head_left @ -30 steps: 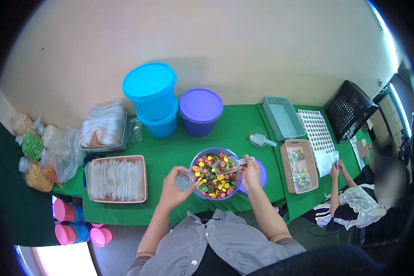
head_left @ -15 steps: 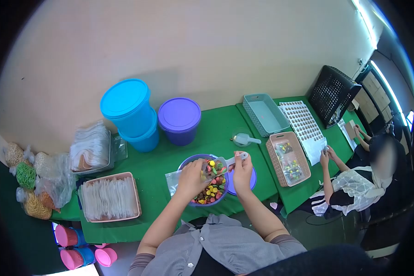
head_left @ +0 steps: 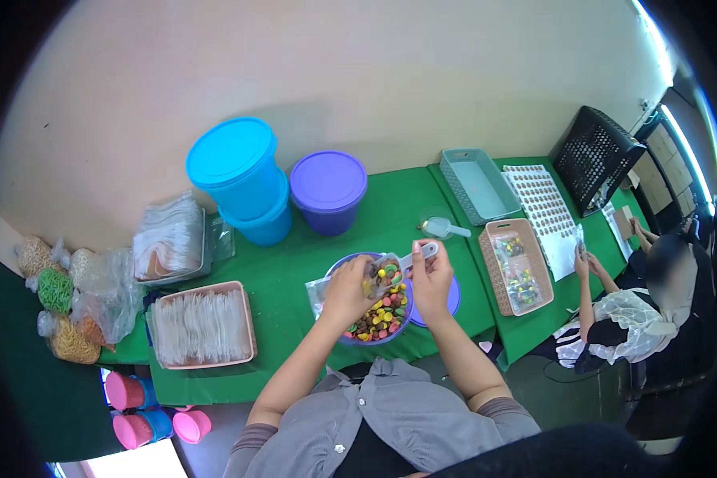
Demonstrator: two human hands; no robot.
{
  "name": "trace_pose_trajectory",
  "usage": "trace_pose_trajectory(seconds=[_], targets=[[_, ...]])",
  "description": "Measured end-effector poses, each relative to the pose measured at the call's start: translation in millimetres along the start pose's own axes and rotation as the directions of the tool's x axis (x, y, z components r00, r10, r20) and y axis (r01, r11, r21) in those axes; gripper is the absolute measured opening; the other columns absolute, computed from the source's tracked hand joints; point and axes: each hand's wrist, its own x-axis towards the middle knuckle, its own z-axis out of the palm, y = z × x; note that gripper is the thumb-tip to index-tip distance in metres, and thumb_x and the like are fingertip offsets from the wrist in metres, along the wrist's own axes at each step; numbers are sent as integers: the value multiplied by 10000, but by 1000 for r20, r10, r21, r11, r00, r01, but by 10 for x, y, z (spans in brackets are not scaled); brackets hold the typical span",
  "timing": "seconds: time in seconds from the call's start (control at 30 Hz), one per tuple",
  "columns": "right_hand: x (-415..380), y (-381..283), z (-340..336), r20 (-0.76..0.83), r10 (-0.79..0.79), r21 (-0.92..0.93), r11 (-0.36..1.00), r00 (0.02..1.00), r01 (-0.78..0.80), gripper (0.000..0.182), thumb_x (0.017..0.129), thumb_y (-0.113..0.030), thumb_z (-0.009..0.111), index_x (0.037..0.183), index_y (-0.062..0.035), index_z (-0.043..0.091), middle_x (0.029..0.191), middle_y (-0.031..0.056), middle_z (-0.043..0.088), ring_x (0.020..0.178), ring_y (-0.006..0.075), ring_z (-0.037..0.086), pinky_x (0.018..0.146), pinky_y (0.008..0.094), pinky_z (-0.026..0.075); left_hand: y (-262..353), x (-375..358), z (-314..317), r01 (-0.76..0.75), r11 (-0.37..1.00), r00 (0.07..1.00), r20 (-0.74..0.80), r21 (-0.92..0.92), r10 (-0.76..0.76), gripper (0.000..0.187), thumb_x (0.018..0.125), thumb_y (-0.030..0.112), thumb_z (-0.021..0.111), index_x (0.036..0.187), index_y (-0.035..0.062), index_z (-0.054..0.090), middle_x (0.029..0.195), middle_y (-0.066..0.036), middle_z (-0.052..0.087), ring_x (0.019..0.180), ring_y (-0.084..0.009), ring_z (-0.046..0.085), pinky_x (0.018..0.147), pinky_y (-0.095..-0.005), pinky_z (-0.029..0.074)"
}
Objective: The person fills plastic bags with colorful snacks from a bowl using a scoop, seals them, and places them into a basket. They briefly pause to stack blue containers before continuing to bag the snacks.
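1. The left hand [head_left: 347,293] has its fingers curled round what looks like a clear cup [head_left: 369,287], mostly hidden by the hand, right at the scoop's mouth; that closeness probably limits spills.
2. The right hand [head_left: 431,279] grips the white handle of a clear scoop [head_left: 429,249], its loaded end pointing towards the left hand.
3. The colourful sweets [head_left: 381,320] are in the scoop and in the purple bucket [head_left: 384,341] below both hands, likely kept there to catch strays.
4. Just beyond the left hand's outer side is a clear bag [head_left: 316,296]; whether a finger touches it, I cannot tell.
5. The bucket's lid [head_left: 453,301] lies flat beside it, near the right hand, seemingly out of the way.
6. Green cloth [head_left: 287,271] covers the table. Left of the left hand, a pink basket [head_left: 251,334] holds upright packets in a tight row, perhaps for easy picking.
7. Ahead of the hands, stacked blue tubs [head_left: 235,163] and a lidded purple tub [head_left: 329,177] stand by the plain wall [head_left: 374,80].
8. Right of the right hand are a second scoop [head_left: 446,229], a teal basket [head_left: 478,187], a peach basket [head_left: 498,279] with filled packs, and a sticker sheet [head_left: 538,211]. Further right, a co-worker [head_left: 625,319] handles a small clear packet.
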Motion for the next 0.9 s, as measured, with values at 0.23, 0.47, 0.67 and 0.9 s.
trace_pose_trajectory(seconds=[0.23,0.47,0.67,0.9], targets=[[-5,-107,33,3,-75,-2,997,997,75,171,964,-156,577,915,8,576,637,2,578,517,36,546,450,197,417,-11,-69,-30,7,1000,1000,-18,-12,-7,582,616,146,821,1102,50,516,1012,-154,620,981,-350,598,856,-429,473],[25,-153,33,-28,-103,5,995,994,103,217,923,-175,648,813,-14,553,553,-3,550,460,39,535,406,195,385,28,-123,-29,-5,1000,1000,-24,-7,5,585,610,146,832,1094,54,516,1005,-143,621,964,-345,604,833,-430,476],[68,-107,36,-59,-120,-8,993,991,120,231,924,-193,648,798,-40,529,578,-14,514,436,47,495,393,195,370,22,-155,-11,33,997,999,-30,-65,-35,650,580,104,820,1143,71,497,998,-132,602,977,-323,579,860,-431,445],[100,-59,-4,-82,-159,-19,987,984,158,228,929,-197,642,796,-48,530,578,-16,513,439,46,489,394,194,367,83,-130,-53,48,997,998,-40,-53,-51,578,610,131,835,1089,54,521,974,-124,623,940,-332,613,808,-417,486]])
